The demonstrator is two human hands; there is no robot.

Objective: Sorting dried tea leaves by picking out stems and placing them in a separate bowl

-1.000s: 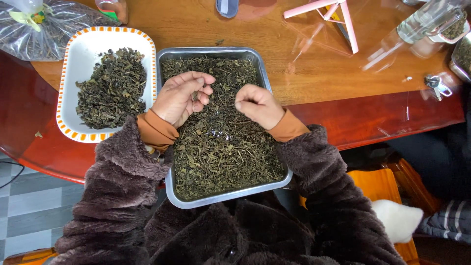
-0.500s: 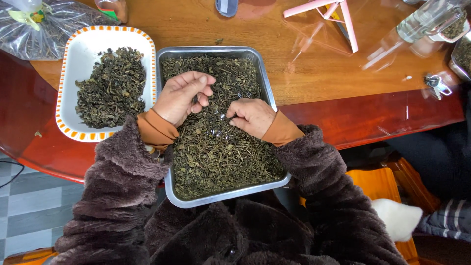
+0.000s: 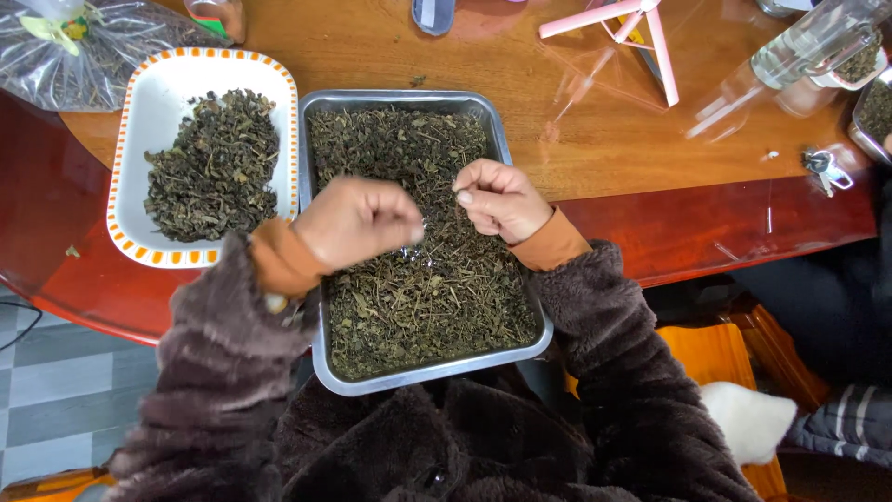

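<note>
Both my hands work above the metal tray point(image 3: 316, 307), which sits at the near edge of the wooden table point(image 3: 595, 139) directly in front of me. The tray is rectangular, shallow and silver, and it holds a spread layer of dried leaves point(image 3: 437, 297): a loose mix of brown-green fragments with many thin pale stems.

My left hand point(image 3: 358, 221) is raised over the left-centre of the tray. It is motion-blurred, with the fingers curled inward and bunched; I cannot tell whether it holds any leaf or stem. My right hand point(image 3: 500, 200) rests just above the leaves at the upper-centre of the tray. Its fingers are curled, with thumb and forefinger brought together in a pinch. Anything in that pinch is too small to make out.

Touching the tray on its left stands a white dish with an orange-dotted rim point(image 3: 125, 237). It carries a smaller heap of darker leaves point(image 3: 214, 167), curlier and with few visible stems.

Progress, as I judge it: the dish holds a moderate sorted portion, while the tray remains covered edge to edge. Most of the material is therefore left to work through. The stems in the tray are still numerous and evenly scattered.
</note>
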